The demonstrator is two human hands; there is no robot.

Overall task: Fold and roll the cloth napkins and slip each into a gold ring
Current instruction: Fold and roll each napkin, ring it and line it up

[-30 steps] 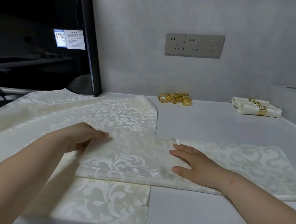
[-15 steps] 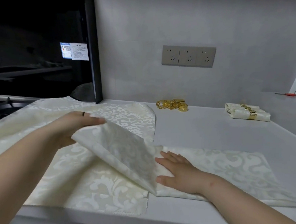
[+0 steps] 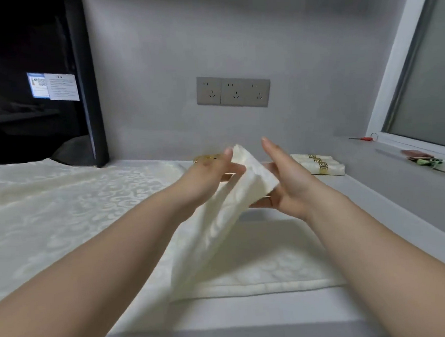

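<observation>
A cream damask napkin [image 3: 227, 220] is folded over on the grey counter, its near part lying flat and its far end lifted in the air. My left hand [image 3: 211, 176] pinches that lifted end between thumb and fingers. My right hand [image 3: 282, 180] holds the same end from the right, palm under it and fingers straight. Loose gold rings [image 3: 205, 158] lie by the wall, mostly hidden behind my left hand. Rolled napkins in gold rings [image 3: 320, 163] rest at the back right.
A pile of unfolded cream napkins [image 3: 62, 204] covers the counter's left half. Wall sockets [image 3: 233, 91] sit above the counter. A window sill [image 3: 424, 156] at right holds a red-handled tool [image 3: 363, 138] and a small dark object. A dark cabinet stands at back left.
My left hand carried the napkin's left end over to the right and upward. My right hand lifted off the cloth and now meets that end in the air. The camera tilted up.
</observation>
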